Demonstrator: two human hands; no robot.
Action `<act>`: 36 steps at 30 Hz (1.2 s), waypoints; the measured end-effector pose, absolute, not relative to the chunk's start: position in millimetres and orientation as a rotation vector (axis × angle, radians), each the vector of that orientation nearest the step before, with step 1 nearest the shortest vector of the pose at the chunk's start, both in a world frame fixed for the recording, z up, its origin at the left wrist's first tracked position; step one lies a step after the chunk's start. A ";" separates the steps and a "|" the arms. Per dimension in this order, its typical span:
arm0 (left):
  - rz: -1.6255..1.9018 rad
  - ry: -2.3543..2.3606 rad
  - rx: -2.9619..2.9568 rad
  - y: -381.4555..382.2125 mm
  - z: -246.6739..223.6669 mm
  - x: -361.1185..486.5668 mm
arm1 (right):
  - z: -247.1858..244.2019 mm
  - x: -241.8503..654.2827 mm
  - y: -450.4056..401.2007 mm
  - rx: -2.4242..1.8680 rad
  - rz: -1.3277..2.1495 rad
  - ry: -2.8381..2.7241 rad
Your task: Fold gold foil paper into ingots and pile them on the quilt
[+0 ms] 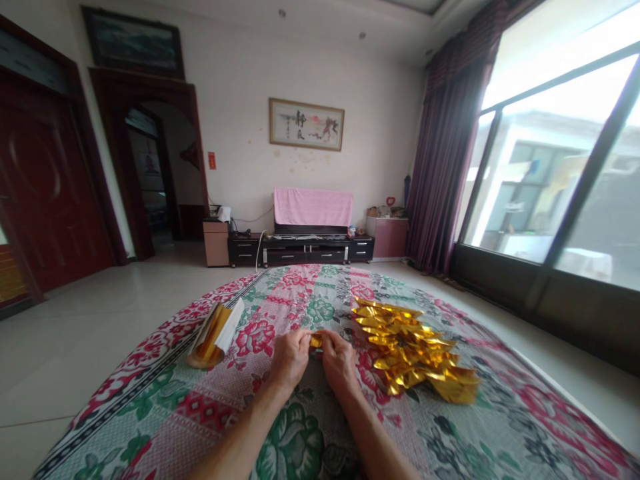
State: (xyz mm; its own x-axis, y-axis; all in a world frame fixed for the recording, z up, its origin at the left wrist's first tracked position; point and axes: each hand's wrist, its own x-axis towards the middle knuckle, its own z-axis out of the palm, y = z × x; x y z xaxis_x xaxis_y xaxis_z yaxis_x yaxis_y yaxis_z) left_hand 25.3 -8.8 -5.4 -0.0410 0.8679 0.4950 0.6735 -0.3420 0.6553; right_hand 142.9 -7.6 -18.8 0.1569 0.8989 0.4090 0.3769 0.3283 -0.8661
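Note:
Between my two hands is a small piece of gold foil paper [316,341], mostly covered by fingers. My left hand [291,357] pinches its left side, and my right hand [340,360] pinches the right side. Both hands are just above the flowered tablecloth [295,440]. To the right lies a pile of folded gold foil pieces [415,347], shiny and overlapping in rows. On the left rests a curled stack of gold foil sheets [216,337] with pale backs, apart from my left hand.
The round table's edge curves away on both sides. Beyond it, a low black TV cabinet [310,252] stands against the wall, with a pink cloth [313,207] draped over the screen. Large windows [540,173] and a purple curtain [440,153] are at right; a dark red door [47,173] is at left.

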 end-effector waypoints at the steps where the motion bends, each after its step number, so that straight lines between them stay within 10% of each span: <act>1: 1.318 1.636 2.015 -8.5 -5.6 25.3 | -19.5 143.0 -7.2 -1.255 0.566 -1.421; 36: 1.337 1.728 1.890 -8.2 -4.0 22.7 | -17.6 144.6 -6.3 -1.113 0.858 -1.361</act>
